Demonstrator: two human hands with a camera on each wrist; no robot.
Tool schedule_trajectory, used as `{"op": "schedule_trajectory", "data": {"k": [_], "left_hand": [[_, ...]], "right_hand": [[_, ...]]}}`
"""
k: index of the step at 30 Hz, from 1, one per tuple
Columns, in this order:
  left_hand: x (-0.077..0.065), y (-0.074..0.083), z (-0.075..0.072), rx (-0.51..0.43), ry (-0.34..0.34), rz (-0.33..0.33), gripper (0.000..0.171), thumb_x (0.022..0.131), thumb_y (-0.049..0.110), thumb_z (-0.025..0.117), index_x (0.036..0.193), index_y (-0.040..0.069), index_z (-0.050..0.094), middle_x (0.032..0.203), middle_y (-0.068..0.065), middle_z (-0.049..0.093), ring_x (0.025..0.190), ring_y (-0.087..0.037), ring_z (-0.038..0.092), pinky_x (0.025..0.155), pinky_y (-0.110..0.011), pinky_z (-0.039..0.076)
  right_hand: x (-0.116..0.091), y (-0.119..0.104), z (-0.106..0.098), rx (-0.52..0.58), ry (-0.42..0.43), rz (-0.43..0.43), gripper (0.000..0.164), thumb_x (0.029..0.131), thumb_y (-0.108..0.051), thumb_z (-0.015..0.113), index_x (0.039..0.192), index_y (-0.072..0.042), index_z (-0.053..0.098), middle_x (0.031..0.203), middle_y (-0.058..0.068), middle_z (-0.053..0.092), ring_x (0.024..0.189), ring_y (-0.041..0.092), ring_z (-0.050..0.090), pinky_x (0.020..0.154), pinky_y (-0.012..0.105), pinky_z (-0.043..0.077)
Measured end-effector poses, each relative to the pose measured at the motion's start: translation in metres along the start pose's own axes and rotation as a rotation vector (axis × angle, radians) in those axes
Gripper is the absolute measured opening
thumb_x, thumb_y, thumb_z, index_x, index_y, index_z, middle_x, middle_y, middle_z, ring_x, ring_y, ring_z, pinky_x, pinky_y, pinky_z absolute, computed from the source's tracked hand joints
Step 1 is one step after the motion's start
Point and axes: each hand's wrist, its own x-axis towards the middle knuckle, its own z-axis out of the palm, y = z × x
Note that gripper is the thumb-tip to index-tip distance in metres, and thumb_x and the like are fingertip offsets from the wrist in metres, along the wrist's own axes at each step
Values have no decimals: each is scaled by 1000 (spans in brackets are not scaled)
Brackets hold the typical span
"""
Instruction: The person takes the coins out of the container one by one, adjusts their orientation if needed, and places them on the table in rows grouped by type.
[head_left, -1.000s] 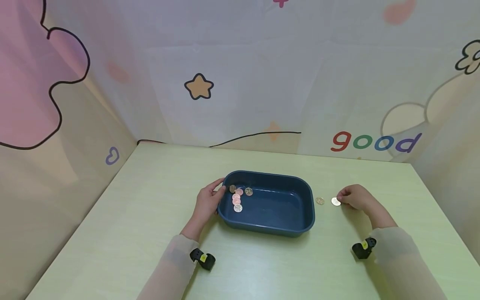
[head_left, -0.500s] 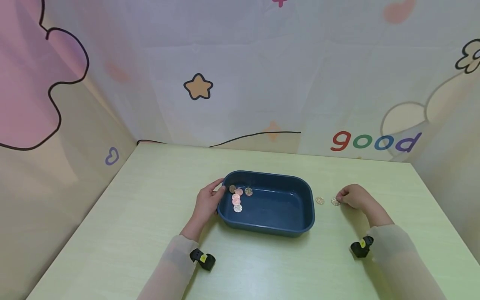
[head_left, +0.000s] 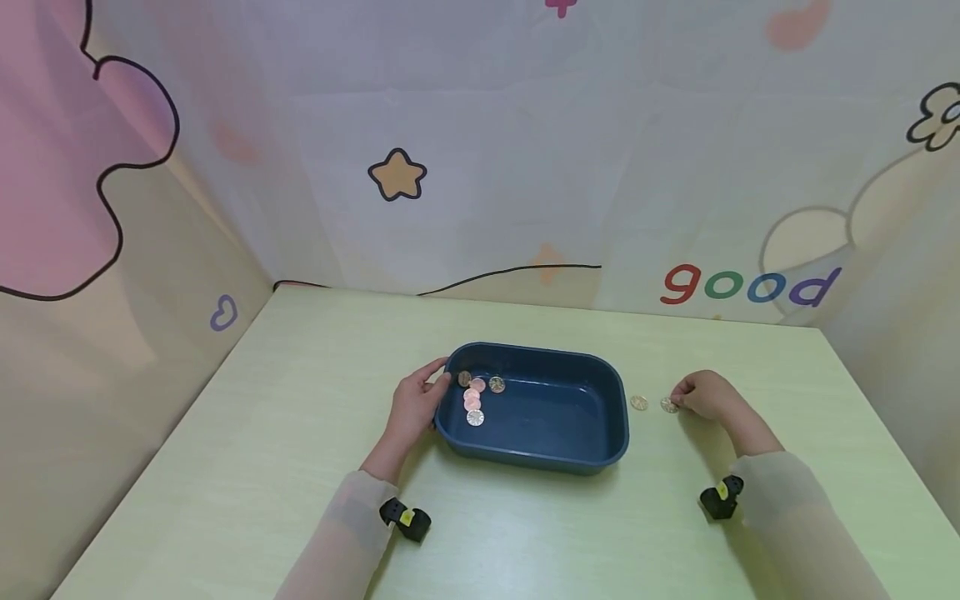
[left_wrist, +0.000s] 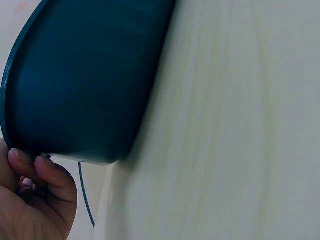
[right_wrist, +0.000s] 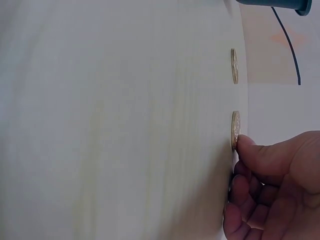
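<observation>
A dark blue plastic tub [head_left: 555, 421] rests on the table, with several silver, gold and pink-copper coins [head_left: 472, 400] lying together at its left end. My left hand [head_left: 414, 404] grips that end, thumb at the rim and fingers against the outer wall; the left wrist view shows the curled fingers [left_wrist: 55, 177] right at the tub. To the tub's right, my right hand [head_left: 705, 393] pinches the edge of a gold-toned coin [right_wrist: 235, 127] close over the tabletop. The thumb is on the coin; the opposing fingertip is hidden. Another gold-toned coin [head_left: 639, 402] lies between it and the tub.
The pale wood-look table [head_left: 300, 500] meets a printed cloth backdrop [head_left: 487, 208] along its far edge, with more cloth at both sides. Each wrist carries a small black camera, such as the one on the left wrist [head_left: 405, 518].
The coin at my right hand has gone from a bright white glare to a patterned face, and the right hand has shifted very slightly left. My left hand and the tub stay put.
</observation>
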Motion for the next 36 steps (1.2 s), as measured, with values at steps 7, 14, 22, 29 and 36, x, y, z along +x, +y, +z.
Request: {"op": "schedule_trajectory", "data": {"k": [7, 14, 22, 29, 36], "left_hand": [[-1, -1, -1, 7, 2, -5, 40, 104, 20, 57, 143, 9, 59, 54, 5, 42, 39, -9, 39, 43, -21, 36], [-1, 0, 0, 15, 2, -7, 40, 104, 20, 58, 143, 9, 60, 54, 6, 42, 39, -9, 40, 42, -20, 36], [-1, 1, -1, 3, 2, -12, 41, 104, 20, 58, 143, 10, 59, 55, 5, 43, 40, -8, 40, 42, -20, 37], [-1, 1, -1, -1, 2, -21, 41, 104, 20, 58, 144, 10, 59, 56, 4, 44, 40, -9, 40, 42, -20, 37], [0, 1, -1, 8, 0, -16, 41, 104, 20, 58, 143, 10, 60, 55, 5, 43, 39, -9, 40, 42, -20, 36]], "right_hand": [[1, 1, 3, -3, 4, -1, 19, 100, -6, 60, 100, 12, 67, 90, 18, 62, 83, 26, 54, 76, 34, 46], [1, 1, 3, -6, 8, 3, 19, 100, -6, 61, 100, 12, 67, 90, 19, 62, 83, 26, 54, 76, 35, 46], [1, 2, 3, 11, 7, -3, 18, 100, -6, 60, 100, 11, 67, 91, 19, 62, 84, 27, 54, 76, 35, 46], [1, 4, -2, 62, -17, -6, 21, 101, -7, 60, 105, 12, 66, 94, 19, 61, 87, 26, 52, 75, 31, 43], [-7, -3, -17, 117, -29, -37, 26, 102, -11, 58, 112, 12, 62, 95, 18, 62, 87, 25, 55, 72, 28, 48]]}}
